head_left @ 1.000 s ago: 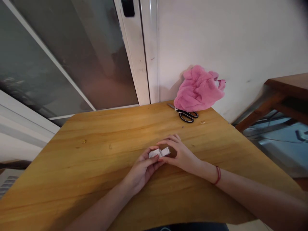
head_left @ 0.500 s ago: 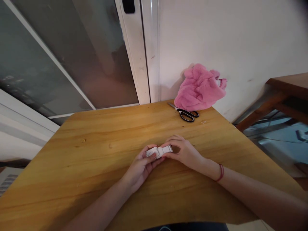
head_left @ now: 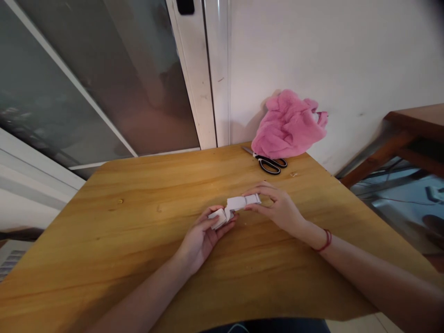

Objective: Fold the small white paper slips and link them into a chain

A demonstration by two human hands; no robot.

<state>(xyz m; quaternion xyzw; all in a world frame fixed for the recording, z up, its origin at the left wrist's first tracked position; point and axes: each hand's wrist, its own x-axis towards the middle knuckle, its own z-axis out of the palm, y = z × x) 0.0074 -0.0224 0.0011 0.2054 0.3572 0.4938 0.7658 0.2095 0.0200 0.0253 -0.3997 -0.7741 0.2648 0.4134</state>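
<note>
Over the middle of the wooden table (head_left: 166, 185), both hands hold small white paper pieces that look like stacked cards. My left hand (head_left: 199, 238) is closed around the left stack of white paper pieces (head_left: 218, 219), thumb on top and fingers underneath. My right hand (head_left: 280, 206) pinches the right stack of white paper pieces (head_left: 237, 202) by its long edges, near its right end. At their near ends the two stacks touch or overlap; whether they are joined I cannot tell. A red cord bracelet (head_left: 326, 240) circles the right wrist.
Black-handled scissors (head_left: 270, 165) lie at the table's far edge, partly under a crumpled pink plush cloth (head_left: 287, 127) that leans on the white wall (head_left: 333, 55). A glass sliding door (head_left: 138, 83) stands behind the table. Another wooden table (head_left: 416, 118) is at the right.
My right hand has moved right and slightly away from me, drawing its white stack partly out of the left hand's stack. My left hand has stayed nearly in place.
</note>
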